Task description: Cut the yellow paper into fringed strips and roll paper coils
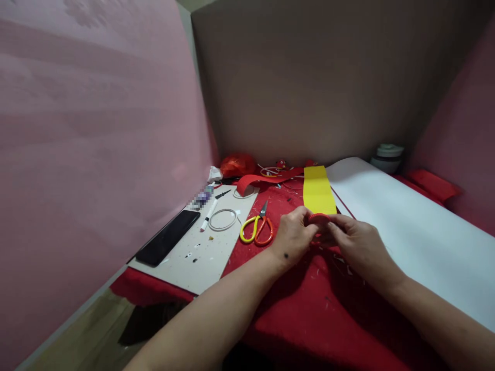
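My left hand (294, 236) and my right hand (358, 245) meet over the red cloth (309, 304). Both pinch a small red ribbed piece (319, 218) between their fingertips, with the fingers closed round it. Just behind the hands lies a yellow strip of paper (317, 188), one end touching the red piece. Scissors with a yellow and an orange handle (258, 228) lie shut on the cloth, a little left of my left hand.
A grey board (201, 257) at the left carries a black phone (168, 237), a white pen (209, 215) and a coiled white cable (224, 219). A red ribbed strip (263, 180) and red scraps lie at the back. A white sheet (406, 221) is at the right, tape rolls (388, 156) behind.
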